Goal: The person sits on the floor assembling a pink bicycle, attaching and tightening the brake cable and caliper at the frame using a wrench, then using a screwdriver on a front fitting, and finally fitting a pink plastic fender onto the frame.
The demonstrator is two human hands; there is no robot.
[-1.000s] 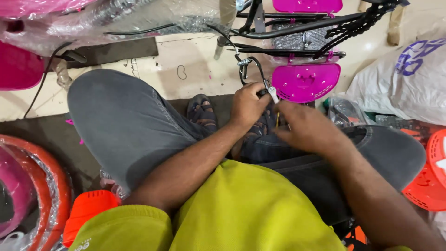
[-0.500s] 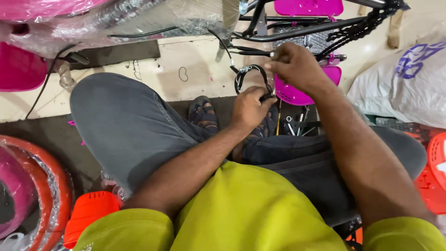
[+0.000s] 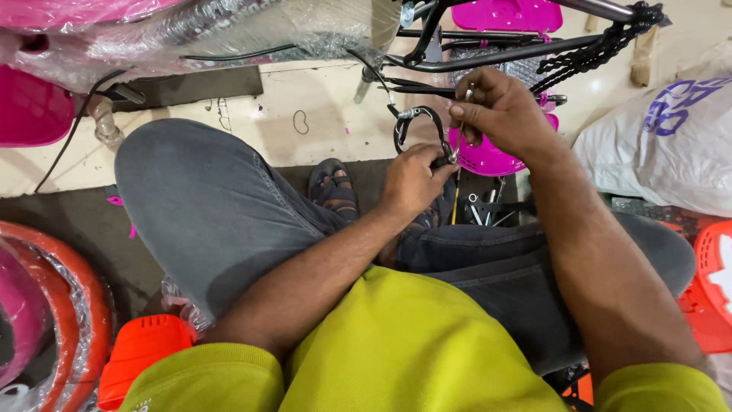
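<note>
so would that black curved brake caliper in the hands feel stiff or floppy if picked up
Probably stiff: the black curved brake caliper keeps its arch shape while the left hand grips only its lower end. It looks like metal, so likely heavy for its size. The thin cable pinched by the right hand would likely flex.

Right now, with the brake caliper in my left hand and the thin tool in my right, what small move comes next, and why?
Probably lower the thin tool a little further into the lower end of the brake caliper and hold the caliper steady. The right hand pinches the tool upright just above the left hand, which grips the caliper's lower end, so the tip looks nearly seated there.
</note>
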